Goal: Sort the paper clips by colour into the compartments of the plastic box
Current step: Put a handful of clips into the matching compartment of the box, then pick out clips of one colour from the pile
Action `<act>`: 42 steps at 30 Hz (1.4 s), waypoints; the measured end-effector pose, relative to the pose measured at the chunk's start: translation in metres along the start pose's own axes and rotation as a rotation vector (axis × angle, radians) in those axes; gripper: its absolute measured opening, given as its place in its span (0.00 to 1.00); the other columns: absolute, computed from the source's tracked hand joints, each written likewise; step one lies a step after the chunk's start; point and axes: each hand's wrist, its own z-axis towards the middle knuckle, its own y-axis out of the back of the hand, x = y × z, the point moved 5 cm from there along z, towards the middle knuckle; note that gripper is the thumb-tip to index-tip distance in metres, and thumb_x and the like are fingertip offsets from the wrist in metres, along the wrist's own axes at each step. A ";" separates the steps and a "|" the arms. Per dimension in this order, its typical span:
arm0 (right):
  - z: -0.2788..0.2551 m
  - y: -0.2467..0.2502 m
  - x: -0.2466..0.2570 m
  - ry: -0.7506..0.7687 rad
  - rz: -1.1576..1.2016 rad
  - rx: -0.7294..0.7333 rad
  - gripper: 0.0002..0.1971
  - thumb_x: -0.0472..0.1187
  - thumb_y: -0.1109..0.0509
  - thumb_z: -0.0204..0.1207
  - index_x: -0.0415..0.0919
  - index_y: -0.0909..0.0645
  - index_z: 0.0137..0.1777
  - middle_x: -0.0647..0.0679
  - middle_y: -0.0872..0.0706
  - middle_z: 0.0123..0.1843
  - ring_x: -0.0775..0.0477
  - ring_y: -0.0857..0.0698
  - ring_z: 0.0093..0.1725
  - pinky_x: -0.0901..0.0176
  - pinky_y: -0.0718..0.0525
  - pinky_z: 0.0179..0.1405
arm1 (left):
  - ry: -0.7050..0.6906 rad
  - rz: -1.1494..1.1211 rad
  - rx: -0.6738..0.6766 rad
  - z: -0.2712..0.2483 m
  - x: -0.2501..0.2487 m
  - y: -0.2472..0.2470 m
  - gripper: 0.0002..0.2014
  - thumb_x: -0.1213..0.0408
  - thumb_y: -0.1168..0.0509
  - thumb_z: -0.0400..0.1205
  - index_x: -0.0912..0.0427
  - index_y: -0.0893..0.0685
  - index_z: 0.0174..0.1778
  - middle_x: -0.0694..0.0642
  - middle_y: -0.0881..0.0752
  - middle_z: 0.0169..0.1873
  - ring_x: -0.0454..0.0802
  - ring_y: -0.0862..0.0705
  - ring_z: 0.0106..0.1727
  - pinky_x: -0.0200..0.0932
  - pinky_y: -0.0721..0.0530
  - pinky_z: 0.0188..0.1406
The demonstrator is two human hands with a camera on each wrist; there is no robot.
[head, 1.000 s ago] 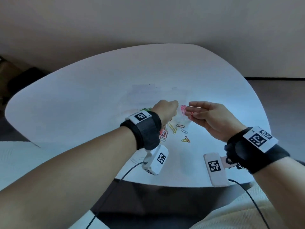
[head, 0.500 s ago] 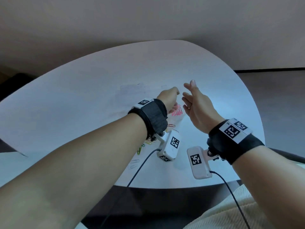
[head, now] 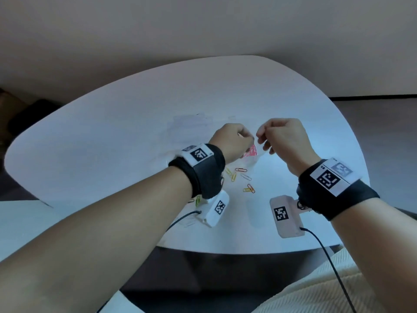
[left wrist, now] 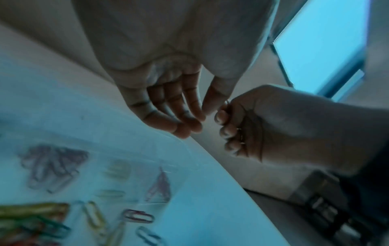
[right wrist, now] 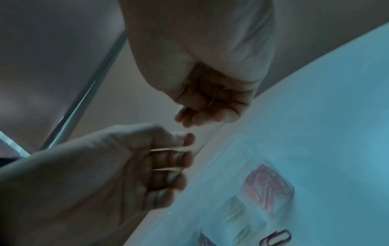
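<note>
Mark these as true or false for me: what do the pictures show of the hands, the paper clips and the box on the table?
1. Loose coloured paper clips lie on the white rounded table. True.
2. The clear plastic compartment box holds no clips yet. False: a heap of pink clips fills one compartment, and others hold a few.
3. The left hand and the right hand are close together above the table. True.
4. The right hand lies flat on the table. False: it is raised, its fingers curled.
5. Both wrists wear black bands with printed square markers. True.
</note>
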 end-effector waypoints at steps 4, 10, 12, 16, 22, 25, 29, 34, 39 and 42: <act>-0.014 -0.025 -0.011 -0.039 -0.525 0.412 0.16 0.32 0.40 0.73 0.43 0.11 0.34 0.52 0.10 0.31 0.53 0.15 0.26 0.65 0.24 0.22 | -0.014 0.369 0.054 -0.015 0.023 0.010 0.05 0.64 0.34 0.77 0.53 0.13 0.42 0.49 0.12 0.38 0.48 0.15 0.40 0.38 0.20 0.37; -0.013 -0.037 -0.049 0.065 -0.814 0.233 0.13 0.34 0.32 0.72 0.51 0.08 0.44 0.51 0.10 0.35 0.46 0.13 0.36 0.62 0.18 0.36 | 0.091 0.629 0.145 -0.033 0.079 0.028 0.05 0.65 0.32 0.77 0.51 0.15 0.45 0.44 0.17 0.41 0.47 0.19 0.42 0.38 0.25 0.38; -0.010 -0.043 -0.059 0.098 -0.822 0.218 0.11 0.35 0.30 0.72 0.50 0.07 0.45 0.48 0.08 0.39 0.45 0.13 0.38 0.62 0.20 0.36 | 0.107 0.671 0.122 -0.039 0.094 0.031 0.06 0.65 0.32 0.76 0.48 0.16 0.44 0.42 0.20 0.36 0.48 0.18 0.41 0.39 0.25 0.36; -0.013 -0.051 -0.070 0.152 -0.881 0.236 0.10 0.37 0.27 0.73 0.47 0.11 0.32 0.46 0.13 0.29 0.44 0.18 0.31 0.61 0.25 0.28 | 0.034 0.751 0.102 -0.045 0.109 0.022 0.06 0.63 0.32 0.78 0.49 0.14 0.48 0.48 0.15 0.45 0.52 0.16 0.45 0.42 0.18 0.42; -0.014 -0.052 -0.082 0.106 -0.892 0.232 0.11 0.37 0.28 0.70 0.43 0.15 0.26 0.43 0.16 0.25 0.41 0.17 0.25 0.63 0.28 0.22 | -0.132 0.838 0.142 -0.038 0.113 -0.005 0.12 0.60 0.36 0.82 0.55 0.16 0.60 0.54 0.16 0.57 0.56 0.17 0.57 0.51 0.17 0.56; -0.015 -0.053 -0.085 0.055 -0.907 0.263 0.07 0.39 0.29 0.71 0.46 0.15 0.32 0.45 0.15 0.30 0.46 0.18 0.26 0.64 0.29 0.23 | -0.148 0.904 0.143 -0.035 0.115 -0.010 0.11 0.61 0.36 0.83 0.58 0.15 0.58 0.56 0.17 0.54 0.58 0.17 0.55 0.52 0.17 0.53; -0.014 -0.053 -0.083 0.044 -0.816 0.284 0.04 0.38 0.32 0.71 0.44 0.16 0.37 0.45 0.12 0.37 0.46 0.16 0.34 0.62 0.25 0.27 | -0.138 0.948 0.138 -0.030 0.117 -0.011 0.07 0.65 0.37 0.83 0.60 0.15 0.50 0.57 0.16 0.49 0.58 0.17 0.50 0.51 0.16 0.47; -0.019 -0.067 -0.074 0.183 -0.751 0.371 0.16 0.34 0.39 0.79 0.50 0.18 0.61 0.43 0.11 0.51 0.44 0.15 0.39 0.59 0.22 0.37 | -0.127 0.925 0.136 -0.027 0.119 -0.011 0.08 0.64 0.38 0.83 0.60 0.13 0.47 0.57 0.14 0.45 0.59 0.16 0.46 0.48 0.17 0.44; -0.032 -0.079 -0.079 0.168 -0.973 0.521 0.33 0.36 0.46 0.79 0.67 0.39 0.81 0.43 0.20 0.73 0.37 0.18 0.61 0.52 0.20 0.49 | -0.151 0.837 0.112 -0.030 0.118 -0.010 0.06 0.62 0.36 0.82 0.55 0.14 0.47 0.54 0.15 0.48 0.56 0.16 0.49 0.50 0.16 0.49; -0.034 -0.084 -0.080 0.183 -1.053 0.537 0.34 0.38 0.47 0.79 0.69 0.44 0.81 0.43 0.20 0.72 0.36 0.18 0.61 0.51 0.18 0.50 | -0.187 0.781 0.080 -0.035 0.115 -0.009 0.05 0.62 0.35 0.81 0.54 0.13 0.47 0.53 0.16 0.47 0.54 0.17 0.49 0.50 0.16 0.50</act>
